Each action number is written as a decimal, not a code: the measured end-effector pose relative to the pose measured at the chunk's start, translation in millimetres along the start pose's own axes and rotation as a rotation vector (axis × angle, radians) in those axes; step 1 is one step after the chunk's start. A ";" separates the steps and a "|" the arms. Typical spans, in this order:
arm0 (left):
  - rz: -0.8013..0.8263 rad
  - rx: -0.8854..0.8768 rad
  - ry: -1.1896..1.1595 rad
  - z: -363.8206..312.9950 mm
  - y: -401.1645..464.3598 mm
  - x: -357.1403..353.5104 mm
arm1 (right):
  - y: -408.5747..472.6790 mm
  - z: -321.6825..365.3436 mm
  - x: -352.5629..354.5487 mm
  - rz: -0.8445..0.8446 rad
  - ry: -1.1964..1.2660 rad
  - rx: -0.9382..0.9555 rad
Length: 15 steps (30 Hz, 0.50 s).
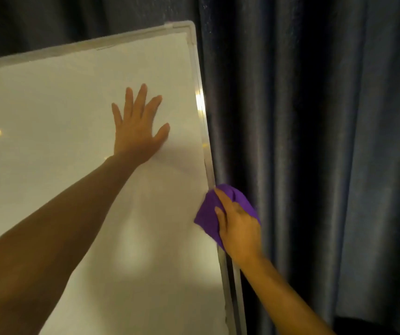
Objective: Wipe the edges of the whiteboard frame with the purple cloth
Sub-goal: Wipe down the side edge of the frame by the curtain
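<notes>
A white whiteboard (61, 131) with a silver frame (200, 102) fills the left and middle of the view, tilted so its top right corner is near the upper middle. My left hand (137, 126) lies flat on the board surface with its fingers spread, holding nothing. My right hand (238, 226) presses a bunched purple cloth (208, 211) against the right edge of the frame, about two thirds of the way down. The cloth wraps over the frame edge and hides that stretch of it.
A dark blue curtain (315, 141) hangs in heavy folds right behind and to the right of the board, close to the frame's right edge. Warm light glints show on the board at the far left and on the frame.
</notes>
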State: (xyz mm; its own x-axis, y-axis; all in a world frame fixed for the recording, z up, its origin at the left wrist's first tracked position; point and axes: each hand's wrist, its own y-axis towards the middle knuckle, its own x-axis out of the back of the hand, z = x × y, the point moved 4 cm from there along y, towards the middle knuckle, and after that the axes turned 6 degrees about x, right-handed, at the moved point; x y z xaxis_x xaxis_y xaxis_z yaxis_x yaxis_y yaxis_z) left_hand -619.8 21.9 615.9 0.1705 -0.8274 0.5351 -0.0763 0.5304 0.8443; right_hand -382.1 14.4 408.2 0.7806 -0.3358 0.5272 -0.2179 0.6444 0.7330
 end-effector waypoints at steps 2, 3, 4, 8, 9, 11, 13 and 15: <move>-0.004 0.012 -0.009 -3.4 -4.4 -0.1 | 1.9 -10.7 17.4 -0.044 0.117 0.000; -0.024 0.013 -0.016 -6.0 -11.0 -0.3 | 4.6 -22.4 31.7 -0.113 0.182 -0.016; -0.047 0.001 -0.018 -10.4 -23.4 -3.6 | 5.8 -39.8 47.8 -0.199 0.233 -0.045; -0.110 -0.338 0.061 -31.8 -113.5 -36.3 | -1.3 -109.0 86.1 -0.349 0.457 -0.200; -0.088 -0.399 0.069 -37.5 -134.6 -46.9 | -9.0 -116.0 79.8 -0.324 0.509 -0.223; -0.049 -0.388 0.074 -45.1 -156.7 -63.8 | -27.4 -113.2 51.4 -0.246 0.566 -0.245; -0.047 -0.325 0.081 -52.0 -160.3 -76.2 | -48.9 -99.6 12.1 -0.152 0.617 -0.244; -0.058 -0.300 0.082 -53.2 -158.9 -82.9 | -62.5 -82.7 -24.1 -0.112 0.662 -0.230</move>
State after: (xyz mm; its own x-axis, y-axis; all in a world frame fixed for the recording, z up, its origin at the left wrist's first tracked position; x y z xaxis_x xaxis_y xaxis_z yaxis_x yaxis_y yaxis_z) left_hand -569.6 16.0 435.9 0.2462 -0.8464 0.4723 0.2266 0.5240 0.8210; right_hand -338.9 39.0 314.1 0.9990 0.0328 0.0287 -0.0435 0.7834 0.6200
